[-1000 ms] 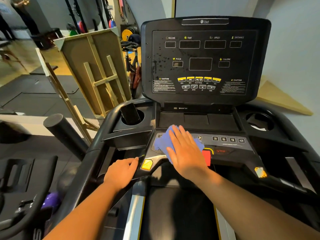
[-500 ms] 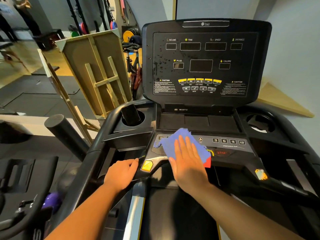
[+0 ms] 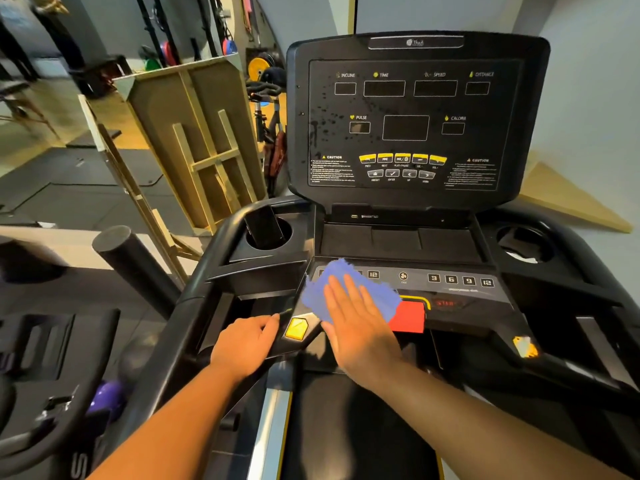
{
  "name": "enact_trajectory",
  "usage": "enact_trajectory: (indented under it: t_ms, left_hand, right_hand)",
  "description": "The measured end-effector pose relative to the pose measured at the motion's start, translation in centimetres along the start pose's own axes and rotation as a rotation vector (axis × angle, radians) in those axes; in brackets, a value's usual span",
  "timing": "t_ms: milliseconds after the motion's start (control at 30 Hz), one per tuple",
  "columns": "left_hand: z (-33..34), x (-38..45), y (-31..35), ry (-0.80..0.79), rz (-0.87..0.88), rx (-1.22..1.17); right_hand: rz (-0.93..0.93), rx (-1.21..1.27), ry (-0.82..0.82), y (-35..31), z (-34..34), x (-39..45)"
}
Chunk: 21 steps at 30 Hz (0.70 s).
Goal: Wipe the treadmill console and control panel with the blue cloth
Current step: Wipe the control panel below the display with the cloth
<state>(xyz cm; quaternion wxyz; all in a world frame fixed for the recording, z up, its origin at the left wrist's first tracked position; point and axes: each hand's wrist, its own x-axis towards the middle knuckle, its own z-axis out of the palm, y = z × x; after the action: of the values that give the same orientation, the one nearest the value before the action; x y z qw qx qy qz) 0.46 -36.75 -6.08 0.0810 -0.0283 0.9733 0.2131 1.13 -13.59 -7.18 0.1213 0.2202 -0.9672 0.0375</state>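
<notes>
Presently, the blue cloth is pressed flat against the left part of the control panel by the right hand, palm down, fingers straight and only slightly apart. The cloth is spread under the fingers and covers the panel's left-hand number keys; its right edge lies just beside the red stop button. The left hand is rested on the left handrail, fingers together and bent over its inner edge, fingertips close to a yellow tab. The upright console is seen above the panel, dark droplets and a run mark noted on its left side. A dark object is stood tilted in the left cup holder. A wooden frame is seen leaning at left.
</notes>
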Motion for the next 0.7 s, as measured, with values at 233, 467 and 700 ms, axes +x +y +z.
enact_trajectory:
  t_ms: [233, 467, 700]
  left_hand:
    - [0.0, -0.1, 0.0, -0.009, 0.003, 0.014]
    - [0.2, 0.2, -0.3, 0.001, 0.014, 0.039]
    - [0.1, 0.1, -0.1, 0.001, 0.018, 0.062]
  right_hand:
    - [0.167, -0.03, 0.028, 2.8, 0.0, -0.3]
    - [0.092, -0.004, -0.049, -0.3, -0.1, 1.5]
    - [0.25, -0.002, 0.023, 3.6, -0.6, 1.6]
